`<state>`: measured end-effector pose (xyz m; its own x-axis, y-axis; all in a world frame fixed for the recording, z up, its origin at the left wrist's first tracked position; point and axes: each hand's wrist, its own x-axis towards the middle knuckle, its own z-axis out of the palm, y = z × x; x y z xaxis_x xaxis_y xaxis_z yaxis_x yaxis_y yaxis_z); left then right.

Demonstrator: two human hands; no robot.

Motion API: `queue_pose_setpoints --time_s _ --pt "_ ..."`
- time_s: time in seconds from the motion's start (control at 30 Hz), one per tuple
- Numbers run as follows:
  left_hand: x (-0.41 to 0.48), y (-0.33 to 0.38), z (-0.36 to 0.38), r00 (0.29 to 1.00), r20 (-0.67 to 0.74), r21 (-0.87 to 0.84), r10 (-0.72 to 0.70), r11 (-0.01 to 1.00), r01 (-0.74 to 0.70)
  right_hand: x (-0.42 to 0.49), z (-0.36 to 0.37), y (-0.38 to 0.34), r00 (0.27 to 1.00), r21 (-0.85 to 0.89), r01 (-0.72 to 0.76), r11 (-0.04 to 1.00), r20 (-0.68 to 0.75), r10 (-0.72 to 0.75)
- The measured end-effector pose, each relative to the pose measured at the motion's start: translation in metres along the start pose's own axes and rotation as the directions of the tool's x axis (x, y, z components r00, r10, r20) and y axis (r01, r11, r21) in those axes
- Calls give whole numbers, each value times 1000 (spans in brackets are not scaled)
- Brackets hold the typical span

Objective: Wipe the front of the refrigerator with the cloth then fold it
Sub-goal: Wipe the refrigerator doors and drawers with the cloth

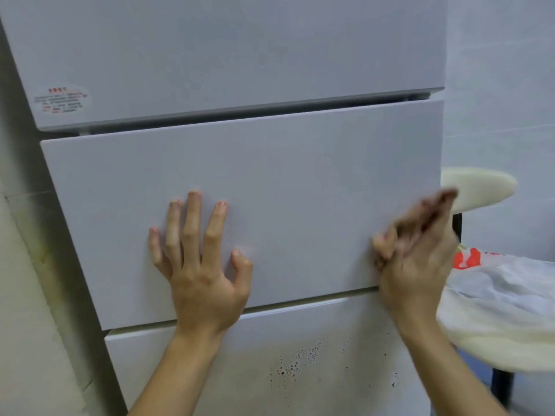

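Note:
The white refrigerator (270,163) fills the view, with an upper door, a middle drawer front and a lower door. My left hand (201,259) presses flat on the middle drawer front, fingers spread and straight. My right hand (417,253) is at the right edge of that same front and is blurred by motion. A small dark brown cloth (441,202) shows between and past its fingers, and the hand appears to grip it against the fridge edge. Most of the cloth is hidden by the hand.
Dark specks (300,361) dot the lower door. A label sticker (61,100) sits on the upper door's left corner. To the right stand a cream round surface (486,187) and a white plastic bag with red print (495,280). A wall lies to the left.

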<state>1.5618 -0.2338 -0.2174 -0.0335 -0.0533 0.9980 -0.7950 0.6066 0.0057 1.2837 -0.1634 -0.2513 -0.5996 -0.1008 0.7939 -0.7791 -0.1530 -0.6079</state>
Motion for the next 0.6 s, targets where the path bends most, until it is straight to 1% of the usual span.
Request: queue_pose_setpoints --time_s 0.1,0.13,0.17,0.2,0.3,0.33,0.4,0.47,0.5,0.6 --pt "-1 -1 -2 1000 14 4 1 1000 -1 -39 -5 18 995 -21 -94 995 44 95" --pt "0 -2 -4 1000 27 2 4 1000 -4 -41 -2 14 992 -37 -123 992 30 124" --pt "0 -4 -7 999 47 -2 9 1000 -9 -39 2 4 992 -55 -128 990 5 129" --pt "0 -7 -10 997 75 -9 20 1000 -19 -33 8 -6 995 -84 -97 992 -24 95" --pt "0 -22 -20 991 128 -23 42 999 -40 -1 26 -53 995 -181 32 983 -83 -48" --pt "0 -29 -24 992 122 -10 28 1000 -27 9 32 -72 993 -192 73 979 -81 -90" --pt "-1 -48 -32 995 92 14 -23 1000 22 16 45 -113 975 -221 201 954 -46 -216" --pt "-2 -65 -40 995 66 28 -68 997 66 5 61 -148 927 -246 363 899 -5 -375" --pt "-3 -72 -44 995 58 35 -81 996 79 -7 69 -162 893 -229 441 868 16 -449" --pt "-6 -90 -53 995 37 30 -91 995 90 -73 89 -183 771 -91 636 766 114 -626"
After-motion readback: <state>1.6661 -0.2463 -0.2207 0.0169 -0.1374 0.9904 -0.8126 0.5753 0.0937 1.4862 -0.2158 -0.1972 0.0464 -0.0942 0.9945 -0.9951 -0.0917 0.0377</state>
